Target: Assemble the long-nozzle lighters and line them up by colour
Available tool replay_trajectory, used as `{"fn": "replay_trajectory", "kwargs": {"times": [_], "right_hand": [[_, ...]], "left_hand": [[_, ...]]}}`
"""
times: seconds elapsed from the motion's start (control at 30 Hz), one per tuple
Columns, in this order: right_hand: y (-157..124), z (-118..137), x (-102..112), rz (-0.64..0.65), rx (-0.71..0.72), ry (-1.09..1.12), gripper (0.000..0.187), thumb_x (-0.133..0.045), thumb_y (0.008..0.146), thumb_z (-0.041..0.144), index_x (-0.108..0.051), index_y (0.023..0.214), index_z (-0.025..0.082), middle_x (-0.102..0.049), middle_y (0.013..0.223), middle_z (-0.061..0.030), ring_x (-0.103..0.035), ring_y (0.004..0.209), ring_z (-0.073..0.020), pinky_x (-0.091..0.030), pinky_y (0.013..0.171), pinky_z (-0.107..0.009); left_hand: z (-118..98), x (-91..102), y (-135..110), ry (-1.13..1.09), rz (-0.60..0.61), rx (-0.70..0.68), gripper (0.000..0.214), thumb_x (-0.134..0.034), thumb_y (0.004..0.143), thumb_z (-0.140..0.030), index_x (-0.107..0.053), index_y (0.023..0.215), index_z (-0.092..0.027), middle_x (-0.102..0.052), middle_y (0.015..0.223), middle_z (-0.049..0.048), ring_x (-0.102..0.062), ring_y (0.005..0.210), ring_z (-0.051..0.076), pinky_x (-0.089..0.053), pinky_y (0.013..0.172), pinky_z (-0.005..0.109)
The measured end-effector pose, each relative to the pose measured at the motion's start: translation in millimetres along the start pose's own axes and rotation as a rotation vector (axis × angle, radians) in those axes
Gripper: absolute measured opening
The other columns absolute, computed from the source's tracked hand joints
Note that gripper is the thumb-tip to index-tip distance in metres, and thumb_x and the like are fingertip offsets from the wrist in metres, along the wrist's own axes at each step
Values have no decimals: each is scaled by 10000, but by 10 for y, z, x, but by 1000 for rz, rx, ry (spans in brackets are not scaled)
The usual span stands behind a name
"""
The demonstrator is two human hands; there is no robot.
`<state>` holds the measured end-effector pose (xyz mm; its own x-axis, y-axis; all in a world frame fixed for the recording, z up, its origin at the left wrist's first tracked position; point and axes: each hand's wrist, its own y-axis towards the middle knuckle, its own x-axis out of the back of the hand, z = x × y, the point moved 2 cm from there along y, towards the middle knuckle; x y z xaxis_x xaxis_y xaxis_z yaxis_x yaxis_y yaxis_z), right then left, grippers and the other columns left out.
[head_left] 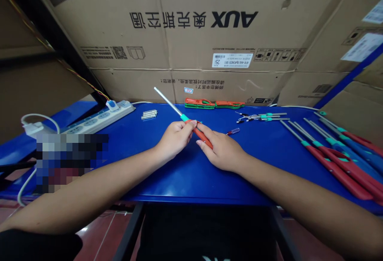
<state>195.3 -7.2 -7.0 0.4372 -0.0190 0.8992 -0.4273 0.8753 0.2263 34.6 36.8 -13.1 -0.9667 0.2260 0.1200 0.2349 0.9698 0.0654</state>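
Note:
Between both hands is a long-necked gas lighter with an orange-red handle [204, 137], a teal collar and a silver tube pointing up and left. My left hand [176, 137] is closed round its front part near the collar, thumb on top. My right hand [223, 146] is closed on the rear of the handle. The fingers hide much of the lighter's middle. Just beyond my right hand lies a small screwdriver [233, 131] with a clear and red handle. Farther back sit orange and green handle shells [200, 103], stacked in two piles.
Several red and blue lighters [338, 165] lie at the table's right. Metal tubes with teal collars and wires [265, 117] rest nearer the middle. Small silver cylinders [149, 114] lie back left, near a white power strip [98, 119]. A cardboard wall [191, 45] stands behind the blue table [185, 181].

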Motion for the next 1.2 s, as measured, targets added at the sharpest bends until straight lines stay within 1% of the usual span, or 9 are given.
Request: {"fn": "replay_trajectory", "kwargs": {"times": [0.3, 0.47, 0.57, 0.67, 0.77, 0.83, 0.97, 1.07, 1.2], "right_hand": [[10, -16, -15, 26, 7, -5, 412, -402, 1006, 370, -436, 1384, 209, -730, 1070, -108, -665, 845, -240, -366, 603, -307], [32, -73, 31, 0, -12, 34, 365, -421, 999, 377, -471, 1320, 212, -733, 1006, -87, -654, 784, -218, -355, 589, -295], [43, -138, 119, -31, -85, 69, 341, -438, 992, 409, -497, 1277, 230, -716, 873, -46, -632, 702, -202, -351, 564, -287], [61, -229, 207, -35, -137, 68, 337, -438, 988, 430, -516, 1247, 229, -702, 828, -39, -624, 671, -203, -374, 568, -293], [90, -352, 306, -130, -112, 52, 462, -441, 986, 429, -431, 1403, 231, -718, 1014, -88, -665, 814, -243, -438, 648, -325], [105, -454, 382, -208, -117, 31, 524, -453, 975, 419, -382, 1459, 231, -704, 1087, -113, -666, 859, -263, -459, 677, -350], [102, -671, 570, -268, -147, 10, 514, -542, 904, 382, -440, 1377, 208, -680, 1117, -125, -651, 823, -257, -475, 692, -376], [65, -824, 719, -85, -98, -2, 409, -585, 875, 385, -529, 1249, 230, -695, 1031, -76, -646, 819, -238, -477, 705, -354], [-42, -988, 937, 97, -26, -29, 396, -615, 864, 411, -572, 1228, 261, -685, 1113, -56, -647, 906, -236, -485, 743, -337]], "left_hand": [[-5, -36, -17, 2, 25, 27, 497, -575, 847, -566, -451, 552, -185, -395, 452, -53, -317, 391, 56, -235, 416, 227], [-25, 36, 3, 152, 79, -19, 566, -496, 894, -670, -531, 618, -177, -454, 475, -42, -353, 404, 72, -271, 432, 232], [-182, 166, -56, 365, 61, -177, 666, -352, 956, -682, -583, 598, -170, -488, 472, -11, -422, 427, 97, -305, 462, 246], [-451, 251, -218, 610, 15, -544, 684, -265, 1028, -539, -537, 519, -172, -532, 505, 26, -498, 496, 113, -355, 551, 263], [-572, 296, -275, 878, 169, -696, 557, -346, 1020, -416, -550, 561, -176, -558, 553, 31, -507, 531, 128, -335, 566, 279], [-506, 408, -140, 1092, 240, -603, 441, -457, 969, -423, -605, 628, -185, -602, 607, 33, -520, 560, 148, -322, 567, 289], [-210, 850, 377, 1296, 78, -314, 225, -592, 860, -382, -705, 794, -198, -714, 817, 65, -616, 735, 204, -372, 640, 298], [-12, 1058, 633, 1133, 127, -144, 160, -652, 796, -340, -726, 870, -219, -744, 903, 39, -651, 809, 194, -417, 726, 284], [76, 1039, 677, 1012, 142, -32, 154, -678, 761, -341, -727, 841, -218, -755, 851, 21, -665, 797, 180, -429, 733, 270]]}}
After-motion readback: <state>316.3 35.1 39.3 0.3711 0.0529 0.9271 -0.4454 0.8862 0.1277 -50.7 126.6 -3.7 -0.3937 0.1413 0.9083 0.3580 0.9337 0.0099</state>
